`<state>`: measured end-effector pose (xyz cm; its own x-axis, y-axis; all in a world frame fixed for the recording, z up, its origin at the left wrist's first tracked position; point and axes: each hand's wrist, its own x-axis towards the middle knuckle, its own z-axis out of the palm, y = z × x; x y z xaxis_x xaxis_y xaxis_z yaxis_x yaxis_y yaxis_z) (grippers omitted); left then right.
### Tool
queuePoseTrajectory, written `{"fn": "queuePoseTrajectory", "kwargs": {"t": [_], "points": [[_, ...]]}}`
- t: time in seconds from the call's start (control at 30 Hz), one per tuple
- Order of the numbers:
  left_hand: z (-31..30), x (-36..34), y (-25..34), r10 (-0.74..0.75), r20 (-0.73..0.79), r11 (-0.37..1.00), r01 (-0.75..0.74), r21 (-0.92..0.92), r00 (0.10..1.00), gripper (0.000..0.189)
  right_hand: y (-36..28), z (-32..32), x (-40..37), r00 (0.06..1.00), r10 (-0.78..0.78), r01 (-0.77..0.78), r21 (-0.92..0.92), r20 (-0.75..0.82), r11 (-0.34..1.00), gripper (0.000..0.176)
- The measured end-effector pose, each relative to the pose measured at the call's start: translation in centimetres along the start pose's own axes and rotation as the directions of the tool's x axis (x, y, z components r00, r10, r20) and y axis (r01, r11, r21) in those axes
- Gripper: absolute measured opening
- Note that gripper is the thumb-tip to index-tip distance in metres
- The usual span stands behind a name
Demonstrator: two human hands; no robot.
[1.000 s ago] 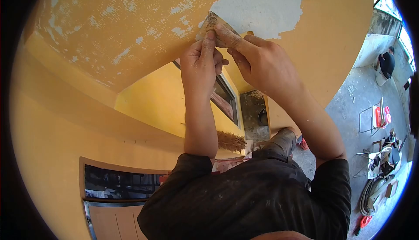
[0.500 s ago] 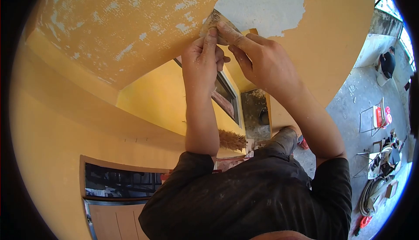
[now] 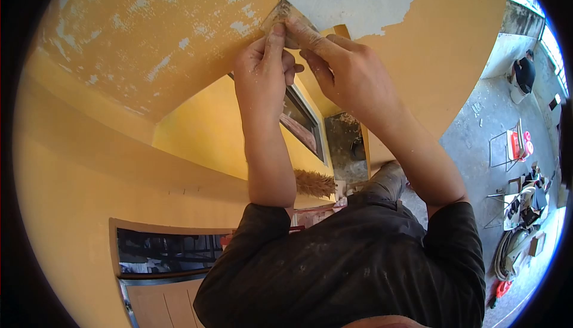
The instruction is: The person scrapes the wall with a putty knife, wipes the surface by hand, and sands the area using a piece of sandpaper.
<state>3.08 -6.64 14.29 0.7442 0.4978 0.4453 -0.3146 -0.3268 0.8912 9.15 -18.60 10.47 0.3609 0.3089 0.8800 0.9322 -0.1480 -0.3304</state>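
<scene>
Both my hands hold a thin, stained scraper blade against the painted surface overhead. My left hand pinches its lower side, thumb pressed on the face and fingers curled. From the right, my right hand grips it with the index finger laid along it; the other fingers are bent, partly hidden. Just beyond the blade is a bare whitish patch with a ragged edge. To its left, the orange paint is flecked with pale scraped spots. White dust clings to my fingers.
A framed window opening and a bristly brush head lie below my arms. On the floor at right stand a folding chair and a coiled hose. Another person is at the far right.
The whole view has shifted, so the surface, hands and blade sit slightly higher and further left. The blade stays at the patch's edge, with both hands keeping their grip.
</scene>
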Motion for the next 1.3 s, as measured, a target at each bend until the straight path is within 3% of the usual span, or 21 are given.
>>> {"fn": "queuePoseTrajectory", "kwargs": {"t": [0.13, 0.27, 0.43, 0.63, 0.73, 0.8, 1.1, 1.2, 1.3], "points": [[-0.1, -0.1, 0.0, 0.002, 0.000, 1.000, -0.002, -0.009, 1.000, 0.043, -1.0, -0.2, -0.2, 0.997, 0.070, -0.070, -0.005, 0.017, 0.998, 0.046], [-0.5, 0.6, 0.2, 0.072, 0.015, 0.995, -0.071, -0.064, 0.997, 0.043, -0.7, 0.7, 0.6, 0.996, -0.023, 0.026, 0.041, -0.083, 0.999, 0.046], [0.0, -0.1, -0.2, -0.002, 0.017, 1.000, 0.001, 0.006, 1.000, 0.043, -0.8, 0.3, -0.8, 0.996, 0.084, -0.084, -0.011, -0.022, 0.996, 0.049], [0.0, 0.3, 0.3, 0.024, 0.023, 0.999, -0.024, -0.026, 0.999, 0.044, -0.4, 1.1, -0.2, 0.994, 0.014, -0.015, -0.006, -0.112, 1.000, 0.051], [0.3, 0.0, 0.0, -0.011, 0.001, 0.999, 0.011, 0.045, 1.000, 0.044, -0.5, 0.8, -0.5, 0.997, 0.055, -0.055, 0.012, -0.062, 0.998, 0.050], [0.5, 0.0, 0.1, 0.005, -0.036, 0.999, -0.007, -0.050, 0.999, 0.044, -0.9, 0.7, 0.2, 0.996, 0.064, -0.062, 0.026, -0.067, 0.998, 0.049], [0.1, 1.0, 0.7, 0.096, -0.017, 0.995, -0.096, 0.010, 0.995, 0.044, -0.7, 0.9, 0.8, 0.994, 0.023, -0.018, 0.051, -0.110, 0.999, 0.050], [0.1, 0.6, 0.9, 0.049, 0.001, 0.997, -0.049, 0.057, 0.999, 0.043, -0.9, 0.8, 0.2, 0.992, 0.031, -0.025, 0.042, -0.125, 0.999, 0.050], [0.7, 0.6, 0.4, 0.063, 0.001, 0.998, -0.063, -0.028, 0.998, 0.043, -0.7, 0.8, 0.5, 0.991, 0.050, -0.044, 0.051, -0.128, 0.998, 0.050]]}}
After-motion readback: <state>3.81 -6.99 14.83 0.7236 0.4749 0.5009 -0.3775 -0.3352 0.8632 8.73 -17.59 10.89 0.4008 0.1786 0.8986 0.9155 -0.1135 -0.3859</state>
